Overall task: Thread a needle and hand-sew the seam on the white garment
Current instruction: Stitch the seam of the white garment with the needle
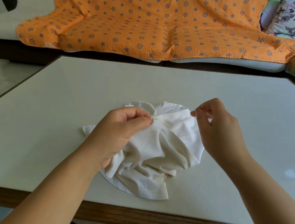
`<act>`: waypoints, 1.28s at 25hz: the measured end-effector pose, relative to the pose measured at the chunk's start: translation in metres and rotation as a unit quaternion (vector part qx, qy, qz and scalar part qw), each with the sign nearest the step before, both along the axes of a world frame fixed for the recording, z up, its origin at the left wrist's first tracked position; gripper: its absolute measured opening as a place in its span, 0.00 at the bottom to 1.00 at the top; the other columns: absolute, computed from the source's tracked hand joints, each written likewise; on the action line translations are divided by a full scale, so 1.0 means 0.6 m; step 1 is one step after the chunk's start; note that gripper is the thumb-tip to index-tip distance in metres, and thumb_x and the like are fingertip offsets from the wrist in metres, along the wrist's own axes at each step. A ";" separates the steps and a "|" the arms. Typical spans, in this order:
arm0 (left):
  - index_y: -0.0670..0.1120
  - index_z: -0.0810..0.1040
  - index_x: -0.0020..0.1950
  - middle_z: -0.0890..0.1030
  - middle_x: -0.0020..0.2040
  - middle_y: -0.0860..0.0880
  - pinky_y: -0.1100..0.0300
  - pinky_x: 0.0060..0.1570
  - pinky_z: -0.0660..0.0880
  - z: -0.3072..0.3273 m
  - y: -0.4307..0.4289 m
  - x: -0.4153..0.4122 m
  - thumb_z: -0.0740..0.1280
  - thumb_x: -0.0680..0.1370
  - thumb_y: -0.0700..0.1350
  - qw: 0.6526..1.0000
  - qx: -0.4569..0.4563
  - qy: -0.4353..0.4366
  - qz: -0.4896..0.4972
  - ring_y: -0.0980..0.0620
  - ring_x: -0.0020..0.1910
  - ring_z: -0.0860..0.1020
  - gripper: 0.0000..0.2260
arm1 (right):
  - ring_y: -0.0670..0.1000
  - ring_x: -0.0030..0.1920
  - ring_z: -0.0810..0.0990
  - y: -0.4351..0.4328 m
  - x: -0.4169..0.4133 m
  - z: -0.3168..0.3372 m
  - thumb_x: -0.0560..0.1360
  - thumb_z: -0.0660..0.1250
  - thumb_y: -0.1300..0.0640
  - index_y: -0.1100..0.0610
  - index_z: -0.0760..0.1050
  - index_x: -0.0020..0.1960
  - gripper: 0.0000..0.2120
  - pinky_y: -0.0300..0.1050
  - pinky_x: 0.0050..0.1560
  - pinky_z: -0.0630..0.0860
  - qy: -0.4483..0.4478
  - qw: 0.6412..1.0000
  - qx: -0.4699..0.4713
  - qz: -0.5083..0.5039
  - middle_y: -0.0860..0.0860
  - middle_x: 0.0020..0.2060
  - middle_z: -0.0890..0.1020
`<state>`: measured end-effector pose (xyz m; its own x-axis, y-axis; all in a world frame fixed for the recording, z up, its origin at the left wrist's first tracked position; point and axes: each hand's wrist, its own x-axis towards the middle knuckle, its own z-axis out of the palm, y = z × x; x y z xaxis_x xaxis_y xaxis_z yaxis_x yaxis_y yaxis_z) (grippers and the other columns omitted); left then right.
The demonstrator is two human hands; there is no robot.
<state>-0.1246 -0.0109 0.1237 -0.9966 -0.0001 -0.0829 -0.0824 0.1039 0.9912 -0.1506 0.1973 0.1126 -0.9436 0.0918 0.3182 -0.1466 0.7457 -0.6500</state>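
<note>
Garment is bunched on the table, a fold pinched by the left hand so the seam is kept still. A thin thing, likely the needle, is pinched by the right hand, raised, maybe to pull a stitch tight.

Desk: pale grey-white top, smooth and slightly glossy, with a faint glare patch toward 4 o'clock. A dark wood-grain edge runs along the 6 o'clock side. One item lies directly on the top: a white garment, crumpled in a heap, just off centre toward 6 o'clock, well clear of all edges. A flat curved white hem shows at its 7 o'clock side. A small orange fleck sits in the folds.
</note>
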 end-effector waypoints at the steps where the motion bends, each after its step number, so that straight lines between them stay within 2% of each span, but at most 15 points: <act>1: 0.52 0.84 0.38 0.83 0.40 0.53 0.60 0.52 0.72 0.001 0.000 0.001 0.70 0.75 0.43 1.000 0.001 0.000 -0.003 0.56 0.45 0.79 0.08 | 0.45 0.44 0.79 -0.003 0.003 0.006 0.81 0.60 0.55 0.53 0.71 0.48 0.04 0.37 0.40 0.71 0.001 0.999 -0.033 0.009 0.42 0.45 0.84; 3: 0.51 0.84 0.38 0.81 0.40 0.51 0.59 0.53 0.72 0.002 -0.002 0.002 0.72 0.74 0.44 1.000 0.003 -0.003 -0.013 0.54 0.45 0.78 0.05 | 0.42 0.33 0.79 -0.011 0.009 0.019 0.80 0.62 0.56 0.52 0.72 0.45 0.05 0.32 0.33 0.71 -0.023 0.989 -0.137 0.049 0.41 0.42 0.85; 5: 0.50 0.84 0.38 0.80 0.40 0.49 0.57 0.53 0.71 0.004 -0.003 0.003 0.72 0.74 0.43 1.000 0.003 -0.004 -0.030 0.53 0.45 0.77 0.05 | 0.47 0.26 0.75 -0.016 0.014 0.028 0.80 0.62 0.57 0.55 0.72 0.44 0.06 0.38 0.28 0.71 -0.076 0.965 -0.224 0.111 0.44 0.43 0.86; 7: 0.49 0.83 0.38 0.79 0.39 0.48 0.59 0.51 0.71 0.006 -0.002 0.005 0.69 0.76 0.41 0.999 -0.001 0.001 -0.049 0.53 0.43 0.77 0.08 | 0.49 0.24 0.73 -0.019 0.019 0.031 0.81 0.61 0.59 0.59 0.70 0.45 0.07 0.41 0.26 0.69 -0.127 0.940 -0.264 0.175 0.46 0.46 0.86; 9: 0.48 0.82 0.38 0.78 0.38 0.48 0.62 0.48 0.70 0.009 -0.001 0.007 0.68 0.76 0.39 0.998 -0.004 0.007 -0.068 0.55 0.41 0.75 0.09 | 0.50 0.25 0.73 -0.020 0.019 0.029 0.81 0.62 0.59 0.59 0.72 0.45 0.07 0.41 0.27 0.70 -0.157 0.928 -0.257 0.218 0.47 0.44 0.86; 12: 0.48 0.81 0.38 0.78 0.37 0.49 0.61 0.47 0.70 0.011 -0.002 0.007 0.70 0.76 0.40 0.997 -0.004 0.009 -0.082 0.55 0.41 0.75 0.07 | 0.52 0.27 0.73 -0.019 0.018 0.028 0.76 0.69 0.59 0.61 0.77 0.44 0.05 0.42 0.28 0.69 -0.173 0.924 -0.253 0.228 0.53 0.29 0.81; 14: 0.50 0.82 0.38 0.79 0.37 0.50 0.61 0.47 0.70 0.010 -0.003 0.006 0.72 0.73 0.44 0.996 -0.001 0.011 -0.090 0.55 0.41 0.76 0.04 | 0.51 0.26 0.73 -0.020 0.019 0.029 0.73 0.72 0.62 0.63 0.77 0.43 0.05 0.40 0.27 0.69 -0.171 0.921 -0.270 0.223 0.54 0.26 0.78; 18: 0.51 0.83 0.37 0.79 0.38 0.50 0.60 0.48 0.70 0.007 -0.005 0.004 0.69 0.70 0.47 0.996 0.004 0.014 -0.093 0.54 0.42 0.76 0.03 | 0.48 0.25 0.74 -0.022 0.022 0.031 0.72 0.73 0.65 0.63 0.76 0.41 0.06 0.39 0.27 0.69 -0.156 0.922 -0.279 0.218 0.54 0.27 0.78; 22: 0.51 0.82 0.37 0.80 0.36 0.52 0.66 0.44 0.71 0.007 -0.007 0.006 0.71 0.73 0.44 0.995 -0.003 0.017 -0.098 0.57 0.40 0.77 0.05 | 0.48 0.25 0.74 -0.019 0.023 0.034 0.71 0.73 0.66 0.64 0.76 0.40 0.06 0.41 0.28 0.70 -0.139 0.924 -0.292 0.205 0.59 0.30 0.79; 25: 0.49 0.81 0.37 0.79 0.34 0.54 0.71 0.41 0.71 0.008 -0.005 0.006 0.70 0.77 0.40 0.995 -0.009 0.025 -0.092 0.60 0.37 0.76 0.09 | 0.52 0.28 0.74 -0.015 0.023 0.036 0.70 0.73 0.66 0.61 0.76 0.38 0.06 0.43 0.29 0.70 -0.139 0.920 -0.302 0.208 0.62 0.31 0.80; 29: 0.49 0.81 0.37 0.79 0.33 0.55 0.72 0.39 0.71 0.010 -0.003 0.007 0.68 0.77 0.39 0.996 -0.010 0.028 -0.088 0.61 0.36 0.76 0.10 | 0.50 0.27 0.76 -0.014 0.020 0.035 0.71 0.72 0.69 0.64 0.76 0.39 0.06 0.42 0.29 0.73 -0.134 0.915 -0.318 0.208 0.57 0.31 0.82; 32: 0.50 0.81 0.36 0.78 0.34 0.54 0.69 0.42 0.71 0.010 -0.004 0.006 0.69 0.77 0.39 0.996 -0.008 0.026 -0.088 0.60 0.37 0.76 0.10 | 0.50 0.29 0.79 -0.011 0.019 0.038 0.71 0.71 0.69 0.64 0.76 0.39 0.05 0.42 0.30 0.75 -0.125 0.919 -0.315 0.203 0.57 0.34 0.84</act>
